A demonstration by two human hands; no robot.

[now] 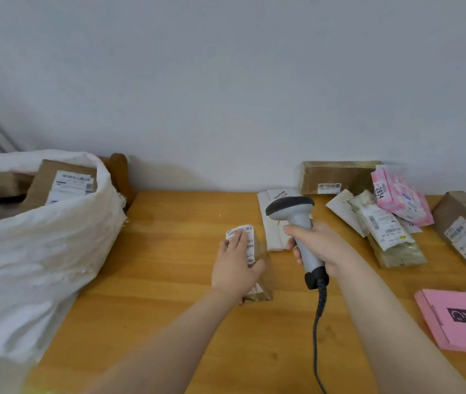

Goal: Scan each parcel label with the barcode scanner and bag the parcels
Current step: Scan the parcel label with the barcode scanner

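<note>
bare table (169,251) beside sack (41,251), parcels (391,220) crowding right

- Soft, even light is filling the room, leaving the wall (226,81) a flat grey-white.
- Things are casting only faint, short shadows on the wooden table (169,280).
- Wide-angle distortion is bowing the frame's edges.
- Blur is smearing the pink parcel (402,194) at upper right and the label print.

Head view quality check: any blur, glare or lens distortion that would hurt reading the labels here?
Head view: the wide-angle lens bows the far edge of the wooden table; light is even, no glare; the pink patterned parcel at right looks smeared; the white parcel label under the left hand shows barcode stripes, but its text is unreadable.
</note>
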